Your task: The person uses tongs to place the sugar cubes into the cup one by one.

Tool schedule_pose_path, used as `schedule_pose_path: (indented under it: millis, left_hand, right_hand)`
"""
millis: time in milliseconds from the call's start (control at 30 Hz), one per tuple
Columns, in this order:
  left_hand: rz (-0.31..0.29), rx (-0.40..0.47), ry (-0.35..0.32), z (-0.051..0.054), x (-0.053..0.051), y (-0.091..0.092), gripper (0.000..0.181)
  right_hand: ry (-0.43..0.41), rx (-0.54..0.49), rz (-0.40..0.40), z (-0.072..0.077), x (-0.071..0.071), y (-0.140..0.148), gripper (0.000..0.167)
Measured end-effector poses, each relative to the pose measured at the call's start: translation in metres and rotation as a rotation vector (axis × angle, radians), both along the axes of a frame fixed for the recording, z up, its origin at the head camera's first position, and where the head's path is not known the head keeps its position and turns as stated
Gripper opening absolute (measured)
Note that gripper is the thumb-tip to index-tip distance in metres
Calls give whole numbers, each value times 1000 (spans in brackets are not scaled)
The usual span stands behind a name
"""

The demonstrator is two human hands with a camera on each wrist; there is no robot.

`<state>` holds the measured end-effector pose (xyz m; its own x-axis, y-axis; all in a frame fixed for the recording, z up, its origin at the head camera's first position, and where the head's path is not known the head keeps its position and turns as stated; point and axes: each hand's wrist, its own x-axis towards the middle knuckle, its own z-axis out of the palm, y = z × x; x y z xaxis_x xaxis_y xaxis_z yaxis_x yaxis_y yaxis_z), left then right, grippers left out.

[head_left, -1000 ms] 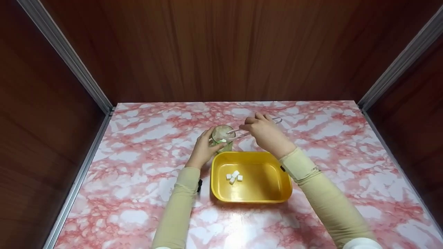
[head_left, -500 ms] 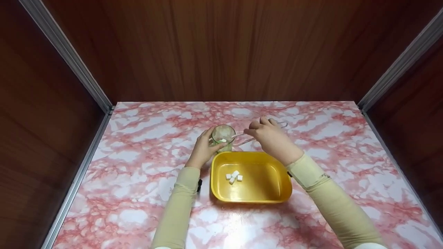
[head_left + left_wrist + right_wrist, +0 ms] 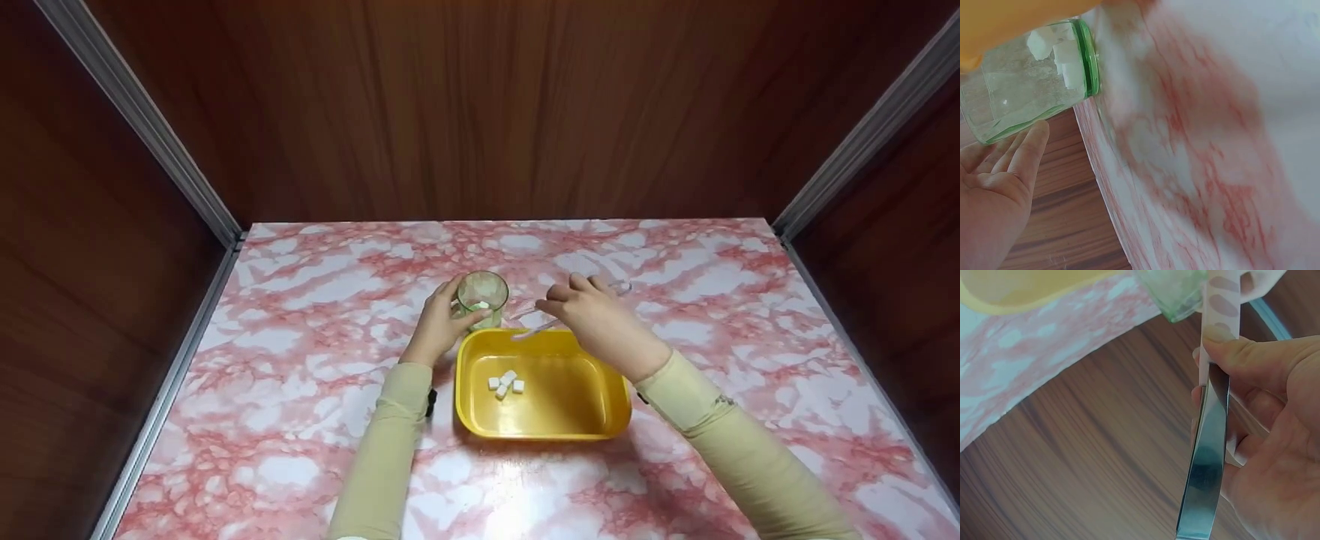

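A green-tinted glass [image 3: 484,291] stands behind the yellow tub, with several white cubes [image 3: 1068,66] at its bottom. My left hand [image 3: 441,322] steadies it from the left, fingers behind and thumb in front. Thumb and fingers of my right hand [image 3: 600,326] pinch a pair of tongs [image 3: 1204,455], steel at the bend with pale, spotted arms. The tong tips are spread, hold nothing, and hover over the tub's back rim, right of the glass. Inside the yellow tub [image 3: 566,397], several white cubes [image 3: 501,387] lie in a cluster toward the left.
The tabletop [image 3: 315,337] has a red and white marbled surface. Dark wood-grain panels [image 3: 480,112] rise behind it and at both sides, joined by metal corner rails [image 3: 161,142].
My right hand has drawn the tongs out of the glass, moving right and toward me to above the tub's back rim. The left hand and glass stay put.
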<state>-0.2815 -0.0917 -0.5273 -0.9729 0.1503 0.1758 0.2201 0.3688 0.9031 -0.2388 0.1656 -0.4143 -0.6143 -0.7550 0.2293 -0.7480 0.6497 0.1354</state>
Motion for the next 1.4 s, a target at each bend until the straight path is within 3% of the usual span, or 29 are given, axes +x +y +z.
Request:
schedule_pose_path:
  millis: [500, 1400]
  left_hand:
    - [2, -5, -12, 3, 1, 0, 84]
    - [25, -38, -7, 4, 1, 1, 81]
  right_hand:
    - [-1, 28, 30, -21, 14, 5, 43]
    - [-87, 81, 44, -41, 28, 5, 35]
